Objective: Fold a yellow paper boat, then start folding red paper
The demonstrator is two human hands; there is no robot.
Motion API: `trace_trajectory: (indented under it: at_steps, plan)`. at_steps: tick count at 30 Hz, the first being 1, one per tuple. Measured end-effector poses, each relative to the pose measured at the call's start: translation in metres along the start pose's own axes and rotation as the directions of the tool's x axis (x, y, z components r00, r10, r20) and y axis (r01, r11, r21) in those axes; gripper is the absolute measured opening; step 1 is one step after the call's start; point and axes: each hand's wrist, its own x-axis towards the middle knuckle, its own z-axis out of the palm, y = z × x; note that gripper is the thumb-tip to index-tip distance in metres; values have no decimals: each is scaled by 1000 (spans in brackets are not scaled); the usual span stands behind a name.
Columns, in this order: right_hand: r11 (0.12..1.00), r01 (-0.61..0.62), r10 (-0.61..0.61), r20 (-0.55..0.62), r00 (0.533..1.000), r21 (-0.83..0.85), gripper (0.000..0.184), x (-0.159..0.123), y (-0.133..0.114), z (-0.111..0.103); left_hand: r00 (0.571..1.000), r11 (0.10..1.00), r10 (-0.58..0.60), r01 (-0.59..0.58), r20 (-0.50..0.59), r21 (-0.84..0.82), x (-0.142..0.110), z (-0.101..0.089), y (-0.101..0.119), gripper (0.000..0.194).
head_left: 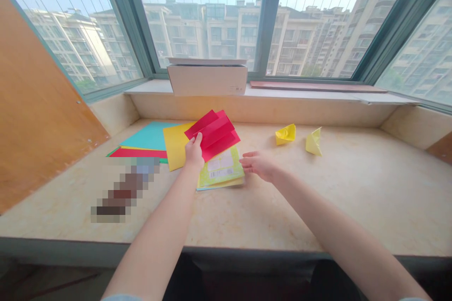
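Note:
My left hand [194, 150] pinches several pieces of red paper [214, 132], fanned apart and with visible creases, between thumb and fingers. Under them lies a light green printed packet [221, 170] with a barcode, its lower edge showing layers of paper. Close to the packet's right edge is my right hand [257, 164], fingers stretched out and holding nothing; whether the fingertips touch the packet I cannot tell. A yellow sheet [173, 146] lies left of the packet, partly hidden by my left hand and the red paper.
Blue sheets [150, 135] and a red sheet [141, 153] are stacked at left, beside a blurred-out patch [123, 190]. Two folded yellow paper shapes [285, 135] [313, 142] stand at right. A white box [206, 79] sits on the window ledge behind.

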Motion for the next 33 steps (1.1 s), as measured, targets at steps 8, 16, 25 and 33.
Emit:
trace_trajectory:
  at_steps: [8, 16, 25, 33]
  plan:
    - [992, 94, -97, 40, 994, 79, 17, -2, -11, 10, 998, 999, -12, 9, -60, -48, 4, -1, 0, 31]
    - [991, 131, -131, 2, 991, 33, 47, 4, -18, 10, 995, 993, -47, 37, -86, -109, 1, 2, 7, 20]
    - [994, 110, -112, -75, 991, -27, 50, 9, -13, 17, 995, 990, -73, 64, -68, -129, -5, 6, 13, 17]
    - [967, 200, -221, -128, 967, -156, 53, 15, -5, 23, 997, 989, -65, 58, -49, -140, -4, 7, 15, 18]
